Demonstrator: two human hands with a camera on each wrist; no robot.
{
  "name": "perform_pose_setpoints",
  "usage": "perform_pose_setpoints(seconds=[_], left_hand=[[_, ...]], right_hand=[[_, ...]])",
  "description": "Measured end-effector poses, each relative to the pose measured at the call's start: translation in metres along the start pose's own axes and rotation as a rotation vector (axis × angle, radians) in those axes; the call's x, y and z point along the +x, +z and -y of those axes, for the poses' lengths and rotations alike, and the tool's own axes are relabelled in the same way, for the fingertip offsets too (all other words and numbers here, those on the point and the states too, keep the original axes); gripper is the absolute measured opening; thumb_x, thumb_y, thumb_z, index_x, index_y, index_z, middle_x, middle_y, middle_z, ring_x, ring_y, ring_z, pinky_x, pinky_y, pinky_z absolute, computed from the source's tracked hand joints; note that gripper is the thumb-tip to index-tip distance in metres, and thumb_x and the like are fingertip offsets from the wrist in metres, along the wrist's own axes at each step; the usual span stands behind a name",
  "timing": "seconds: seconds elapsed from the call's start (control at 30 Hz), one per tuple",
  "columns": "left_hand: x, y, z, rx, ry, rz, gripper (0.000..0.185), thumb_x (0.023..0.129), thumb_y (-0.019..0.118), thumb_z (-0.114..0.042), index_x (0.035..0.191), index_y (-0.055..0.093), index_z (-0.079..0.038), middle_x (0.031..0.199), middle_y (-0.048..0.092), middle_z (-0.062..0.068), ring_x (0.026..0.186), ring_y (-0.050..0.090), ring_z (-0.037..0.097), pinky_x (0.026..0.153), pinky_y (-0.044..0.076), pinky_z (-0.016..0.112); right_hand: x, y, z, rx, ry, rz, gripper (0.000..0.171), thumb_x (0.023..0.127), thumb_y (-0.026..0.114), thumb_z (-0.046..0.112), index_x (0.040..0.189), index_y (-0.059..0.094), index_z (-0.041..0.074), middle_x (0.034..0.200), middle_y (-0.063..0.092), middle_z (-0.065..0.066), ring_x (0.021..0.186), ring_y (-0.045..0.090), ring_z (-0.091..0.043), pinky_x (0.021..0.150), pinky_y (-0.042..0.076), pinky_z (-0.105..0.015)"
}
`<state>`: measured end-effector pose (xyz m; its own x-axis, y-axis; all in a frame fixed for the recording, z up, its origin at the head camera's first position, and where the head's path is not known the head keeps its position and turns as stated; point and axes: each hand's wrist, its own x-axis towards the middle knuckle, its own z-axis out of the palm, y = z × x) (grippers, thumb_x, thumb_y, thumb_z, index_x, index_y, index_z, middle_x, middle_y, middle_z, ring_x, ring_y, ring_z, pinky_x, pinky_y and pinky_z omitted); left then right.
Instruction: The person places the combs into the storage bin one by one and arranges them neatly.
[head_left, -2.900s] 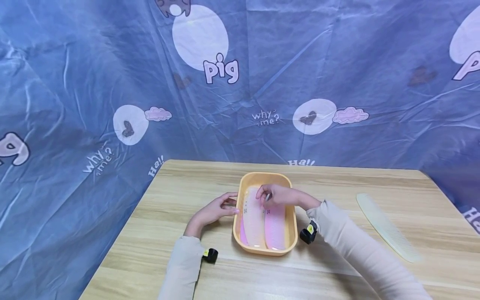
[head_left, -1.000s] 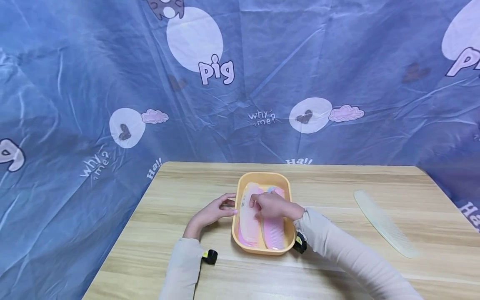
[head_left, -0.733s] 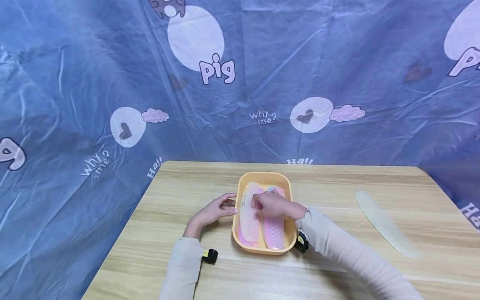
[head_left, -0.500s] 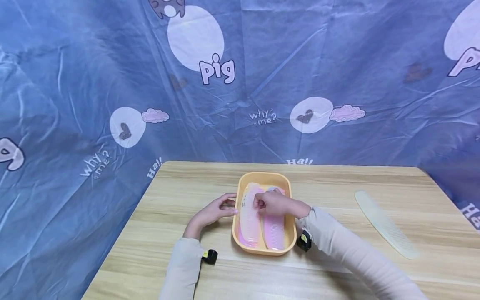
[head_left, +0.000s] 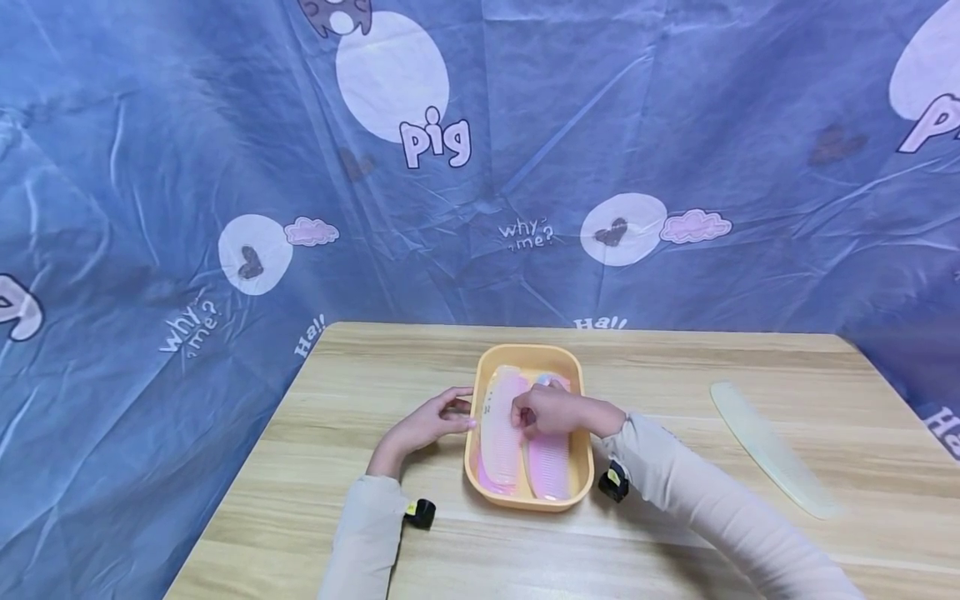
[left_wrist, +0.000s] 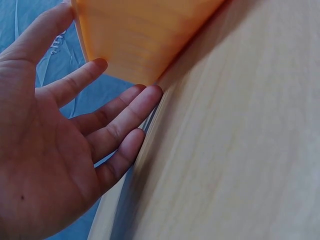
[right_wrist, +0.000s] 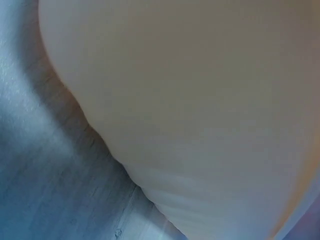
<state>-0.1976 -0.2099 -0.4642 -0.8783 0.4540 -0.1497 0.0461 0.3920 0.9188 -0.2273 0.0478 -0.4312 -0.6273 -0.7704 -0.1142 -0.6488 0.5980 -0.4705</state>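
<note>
A yellow-orange plastic basket (head_left: 480, 493) stands on the table, with combs inside. A pale comb (head_left: 498, 446) lies lengthwise on its left side, over pink layers. Beside it on the right is a pink comb (head_left: 549, 471), partly hidden by my right hand (head_left: 551, 410). That hand is inside the basket, its fingers bent over the gap between the combs; whether they pinch a comb is hidden. My left hand (head_left: 427, 421) touches the basket's left side with spread fingers. In the left wrist view, those fingertips (left_wrist: 100, 64) meet the orange wall (left_wrist: 135, 37).
A pale green comb (head_left: 772, 450) lies slanted on the wooden table (head_left: 442, 567), right of the basket. A blue printed cloth (head_left: 517, 275) hangs behind the table. The right wrist view is mostly filled by a pale sleeve (right_wrist: 190, 110).
My right hand has drawn slightly to the right over the last second. Compared with about three seconds ago, the pale comb lies further left. My left hand has stayed at the basket's side.
</note>
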Motion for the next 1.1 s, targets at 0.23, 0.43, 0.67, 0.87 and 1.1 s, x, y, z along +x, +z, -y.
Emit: perform_pose_setpoints(seconds=[0.23,0.43,0.67,0.87,1.1], left_hand=[[0.0,0.0022,0.0007,-0.009,-0.024,-0.004,0.065,0.09,0.069,-0.026,0.146,0.04,-0.012,0.132,0.053,0.019,0.119,0.055,0.031,0.103,0.044,0.047],[0.0007,0.003,0.0025,-0.014,-0.019,0.01,0.066,0.09,0.069,-0.026,0.146,0.039,-0.01,0.132,0.053,0.019,0.12,0.054,0.032,0.102,0.045,0.046],[0.0008,0.0022,0.0021,-0.005,-0.007,0.003,0.065,0.09,0.068,-0.027,0.146,0.039,-0.009,0.132,0.053,0.019,0.121,0.054,0.033,0.103,0.044,0.047],[-0.0002,0.0026,0.001,-0.004,-0.011,0.0,0.065,0.09,0.068,-0.026,0.146,0.039,-0.01,0.132,0.054,0.019,0.119,0.054,0.031,0.103,0.044,0.045],[0.0012,0.0025,0.0014,-0.011,-0.006,0.002,0.064,0.091,0.068,-0.025,0.146,0.039,-0.01,0.132,0.053,0.019,0.119,0.054,0.031,0.101,0.046,0.042]], right_hand=[[-0.0018,-0.0003,-0.0015,-0.032,-0.003,0.025,0.013,0.077,0.078,0.021,0.08,0.065,0.021,0.072,0.06,0.014,0.074,0.048,-0.001,0.083,0.03,-0.033],[-0.0046,-0.0005,-0.0002,-0.064,0.003,0.046,0.008,0.078,0.077,0.021,0.077,0.069,0.024,0.072,0.061,0.015,0.074,0.048,-0.002,0.084,0.03,-0.035],[-0.0063,0.0001,-0.0005,-0.109,-0.06,0.041,0.003,0.079,0.076,0.024,0.079,0.074,0.023,0.085,0.063,0.013,0.083,0.049,-0.004,0.086,0.032,-0.034],[-0.0072,-0.0021,-0.0006,-0.064,-0.071,0.052,0.003,0.08,0.074,0.018,0.083,0.075,0.02,0.088,0.067,0.012,0.085,0.054,-0.004,0.087,0.035,-0.032],[-0.0082,-0.0054,-0.001,-0.086,-0.084,0.065,0.014,0.082,0.07,0.01,0.087,0.076,0.021,0.096,0.07,0.011,0.099,0.058,-0.013,0.096,0.033,-0.041]])
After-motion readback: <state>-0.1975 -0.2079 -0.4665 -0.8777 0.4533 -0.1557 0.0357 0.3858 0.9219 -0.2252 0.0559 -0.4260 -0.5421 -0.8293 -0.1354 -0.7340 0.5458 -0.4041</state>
